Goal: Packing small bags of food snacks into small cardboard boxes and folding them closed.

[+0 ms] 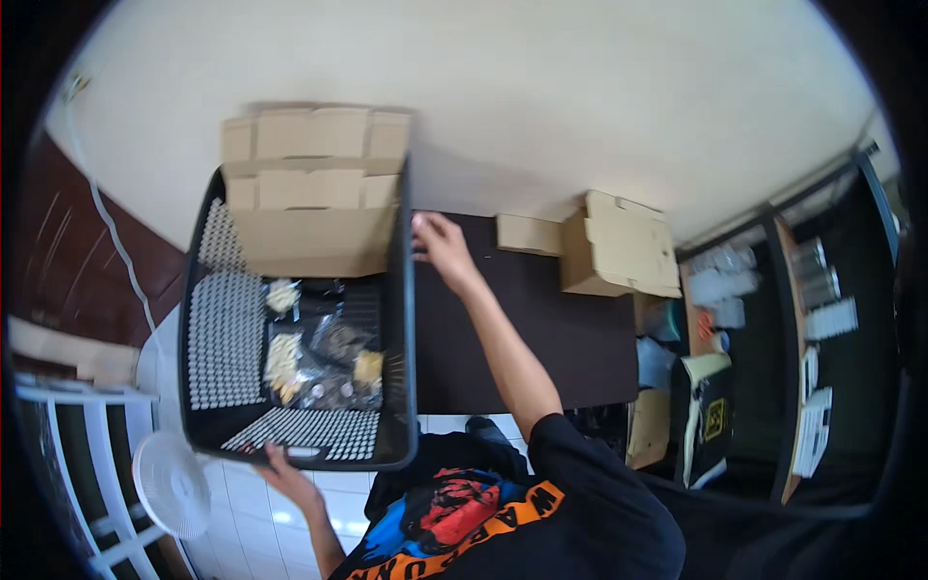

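A large black plastic basket (408, 319) with perforated walls stands at the left of the dark table. My left hand (288, 476) grips its near rim at the handle slot, some fingers hidden by the rim. Beside the basket's far right wall is my right hand (443, 246), fingers loosely bent and apart, fingertips close to the rim; contact is hard to make out. Inside lie several clear plastic packets (338, 338), some with pale yellowish contents (283, 362). An unfolded cardboard box (314, 227) leans in the basket's far end and sticks up above it.
On the dark brown table (512, 329), a cardboard box (619, 246) and a smaller flat one (529, 235) stand against the wall. Shelves (788, 290) with plastic containers rise at the right. A white fan (171, 483) stands on the floor at left.
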A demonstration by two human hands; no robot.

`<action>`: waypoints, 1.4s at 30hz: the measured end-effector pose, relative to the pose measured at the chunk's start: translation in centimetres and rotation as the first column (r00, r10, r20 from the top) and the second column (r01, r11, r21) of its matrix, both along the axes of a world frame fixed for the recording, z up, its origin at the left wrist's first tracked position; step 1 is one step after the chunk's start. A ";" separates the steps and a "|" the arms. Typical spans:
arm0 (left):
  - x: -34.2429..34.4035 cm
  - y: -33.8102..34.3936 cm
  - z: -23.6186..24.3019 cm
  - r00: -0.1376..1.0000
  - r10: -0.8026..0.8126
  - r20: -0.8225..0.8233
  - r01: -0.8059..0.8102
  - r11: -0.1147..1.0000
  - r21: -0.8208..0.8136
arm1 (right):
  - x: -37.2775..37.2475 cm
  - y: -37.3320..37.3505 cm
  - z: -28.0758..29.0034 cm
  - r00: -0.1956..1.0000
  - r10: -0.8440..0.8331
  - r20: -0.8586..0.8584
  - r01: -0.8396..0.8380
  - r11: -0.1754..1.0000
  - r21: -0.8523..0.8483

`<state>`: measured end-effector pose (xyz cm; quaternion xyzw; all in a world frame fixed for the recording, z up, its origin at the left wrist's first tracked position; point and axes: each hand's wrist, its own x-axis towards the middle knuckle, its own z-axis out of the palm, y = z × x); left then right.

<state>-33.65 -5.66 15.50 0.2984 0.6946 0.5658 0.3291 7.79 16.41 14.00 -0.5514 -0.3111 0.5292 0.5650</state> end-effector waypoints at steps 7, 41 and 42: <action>2.6 0.5 4.7 0.497 0.261 -0.827 -0.178 0.964 0.197 | 15.0 -17.0 5.1 0.272 -0.465 0.843 0.304 0.872 0.383; 42.6 -11.3 1.4 0.673 -0.682 -0.287 0.729 0.677 0.102 | 36.9 -25.5 3.9 0.264 -0.371 0.890 -0.280 0.854 0.439; 42.6 -10.8 1.0 0.638 -0.735 -0.229 0.767 0.635 0.099 | 36.1 -25.9 5.7 0.211 -0.541 0.814 -0.296 0.759 0.581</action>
